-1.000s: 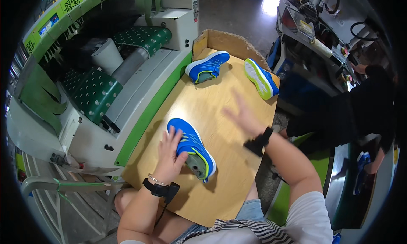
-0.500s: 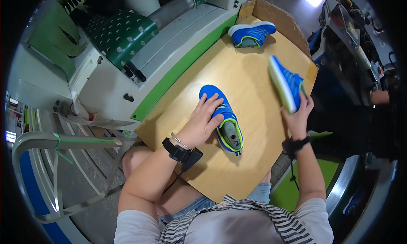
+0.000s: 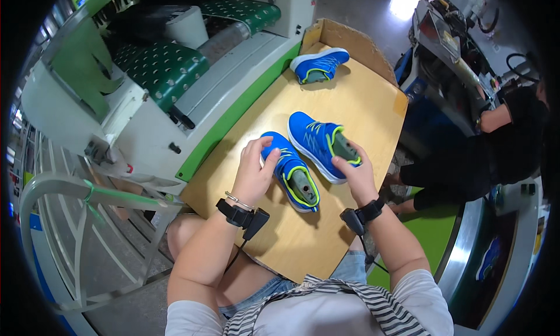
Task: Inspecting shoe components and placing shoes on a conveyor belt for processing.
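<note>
Two blue sneakers with lime-green collars and white soles are side by side over the wooden table (image 3: 280,248), toes pointing away. Inside each opening shows a grey-green shoe last. My left hand (image 3: 254,170) curls round the toe of the left sneaker (image 3: 287,168), thumb on its upper. The right sneaker (image 3: 312,139) tilts slightly, showing its white sole edge; my right hand (image 3: 359,175) grips it by the heel, thumb at the collar. Whether its sole touches the table cannot be made out. A third matching sneaker (image 3: 321,65) rests at the table's far end.
A machine with a green dotted conveyor belt (image 3: 166,73) stands at the left behind a green edge strip. A cardboard guard (image 3: 361,44) borders the far end. At the right, a person in dark clothes (image 3: 496,143) is near other equipment. A metal rail (image 3: 52,190) curves at the lower left.
My right hand has brought its sneaker leftward from the table's right side, beside the other one, and turned it more upright. My left hand has slid to the toe's left side. The view has shifted.
</note>
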A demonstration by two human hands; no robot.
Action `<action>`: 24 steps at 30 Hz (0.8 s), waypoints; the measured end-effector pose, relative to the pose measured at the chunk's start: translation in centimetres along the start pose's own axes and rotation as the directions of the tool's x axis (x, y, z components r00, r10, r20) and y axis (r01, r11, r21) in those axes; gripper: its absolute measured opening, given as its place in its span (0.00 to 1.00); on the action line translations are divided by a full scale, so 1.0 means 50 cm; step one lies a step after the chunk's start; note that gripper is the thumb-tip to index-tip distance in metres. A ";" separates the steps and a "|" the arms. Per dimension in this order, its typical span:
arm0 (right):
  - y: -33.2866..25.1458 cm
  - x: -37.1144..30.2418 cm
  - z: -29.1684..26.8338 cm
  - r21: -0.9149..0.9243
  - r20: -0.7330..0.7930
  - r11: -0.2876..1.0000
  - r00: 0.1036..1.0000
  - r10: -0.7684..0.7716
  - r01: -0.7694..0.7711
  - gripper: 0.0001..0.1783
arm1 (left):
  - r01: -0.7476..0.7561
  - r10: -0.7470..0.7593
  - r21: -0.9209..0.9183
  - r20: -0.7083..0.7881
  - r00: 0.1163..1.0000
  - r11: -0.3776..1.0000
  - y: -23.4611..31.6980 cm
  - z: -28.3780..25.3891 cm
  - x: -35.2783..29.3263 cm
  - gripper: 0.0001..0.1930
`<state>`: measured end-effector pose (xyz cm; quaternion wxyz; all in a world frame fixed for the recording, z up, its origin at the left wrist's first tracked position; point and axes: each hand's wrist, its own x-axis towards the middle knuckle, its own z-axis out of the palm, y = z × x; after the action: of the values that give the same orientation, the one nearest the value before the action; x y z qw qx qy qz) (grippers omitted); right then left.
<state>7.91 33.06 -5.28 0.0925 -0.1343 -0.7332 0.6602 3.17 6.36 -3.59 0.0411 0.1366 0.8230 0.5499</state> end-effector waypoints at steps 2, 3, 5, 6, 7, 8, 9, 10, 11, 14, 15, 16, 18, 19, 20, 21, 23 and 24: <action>-0.032 0.008 0.011 0.349 0.013 0.929 0.992 0.123 -0.120 0.33 | 0.055 -0.056 -0.139 -0.003 0.998 0.989 0.028 -0.011 -0.002 0.25; -0.060 -0.004 0.032 0.387 0.033 0.917 0.995 0.090 -0.095 0.34 | 0.057 -0.057 -0.219 0.005 0.998 0.974 0.039 -0.014 -0.010 0.25; -0.122 -0.053 0.079 0.432 0.070 0.902 0.997 -0.030 -0.003 0.39 | -0.038 0.032 -0.486 -0.020 0.999 0.873 0.027 0.001 -0.020 0.30; -0.148 -0.085 0.099 0.444 0.089 0.894 0.990 -0.108 0.058 0.42 | -0.099 0.155 -0.548 0.057 0.986 0.831 0.027 -0.004 -0.015 0.37; -0.180 -0.114 0.103 0.236 0.229 0.948 0.935 -0.270 0.215 0.51 | -0.006 0.178 -0.701 0.173 0.969 0.714 0.047 -0.008 -0.027 0.42; -0.199 -0.137 0.118 0.372 0.377 0.899 0.847 -0.373 0.231 0.56 | 0.106 0.228 -0.811 0.283 0.932 0.576 0.075 -0.022 -0.041 0.47; -0.186 -0.143 0.121 0.259 0.368 0.909 0.836 -0.406 0.327 0.57 | 0.192 0.238 -0.859 0.335 0.912 0.474 0.090 -0.049 -0.046 0.48; -0.159 -0.145 0.114 0.140 0.363 0.898 0.823 -0.438 0.416 0.59 | 0.279 0.254 -0.890 0.381 0.889 0.362 0.101 -0.073 -0.051 0.50; -0.124 -0.153 0.105 -0.246 0.363 0.846 0.855 -0.371 0.472 0.59 | 0.225 0.251 -0.921 0.310 0.917 0.317 0.114 -0.089 -0.045 0.48; -0.021 -0.173 0.106 -0.297 0.444 0.892 0.876 -0.187 0.340 0.55 | 0.107 0.150 -0.954 0.153 0.977 0.280 0.130 -0.161 0.009 0.46; -0.003 -0.181 0.108 -0.314 0.362 0.918 0.924 -0.121 0.243 0.50 | 0.035 0.216 -0.976 0.082 0.973 0.215 0.117 -0.192 0.034 0.44; 0.004 -0.179 0.111 -0.259 0.339 0.943 0.934 -0.115 0.210 0.49 | -0.032 0.084 -0.978 -0.015 0.996 0.204 0.124 -0.210 0.052 0.44; 0.003 -0.173 0.120 -0.141 0.285 0.980 0.953 -0.097 0.142 0.46 | -0.206 0.042 -0.952 -0.201 0.979 0.227 0.107 -0.212 0.068 0.43; -0.007 -0.161 0.116 -0.115 0.236 0.980 0.963 -0.129 0.160 0.40 | -0.190 0.051 -0.942 -0.183 0.982 0.278 0.101 -0.220 0.069 0.41; -0.022 -0.141 0.108 0.044 0.212 0.999 0.977 -0.010 0.001 0.38 | -0.174 0.059 -0.928 -0.163 0.985 0.329 0.091 -0.234 0.062 0.40; -0.051 -0.115 0.099 0.205 0.204 0.967 0.973 0.110 -0.152 0.36 | -0.156 0.068 -0.913 -0.141 0.988 0.376 0.085 -0.246 0.056 0.39; -0.079 -0.063 0.088 0.356 0.200 0.917 0.974 0.110 -0.177 0.31 | -0.022 0.018 -0.851 -0.015 1.000 0.524 0.075 -0.259 0.051 0.37; -0.124 -0.044 0.104 0.338 0.153 0.941 0.988 -0.020 -0.033 0.33 | 0.039 -0.012 -0.804 0.039 0.999 0.594 0.072 -0.263 0.054 0.35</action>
<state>7.91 26.89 0.39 0.0551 -0.0675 -0.6129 0.7853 -1.64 -3.36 5.07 0.1182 0.0998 0.4882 0.8589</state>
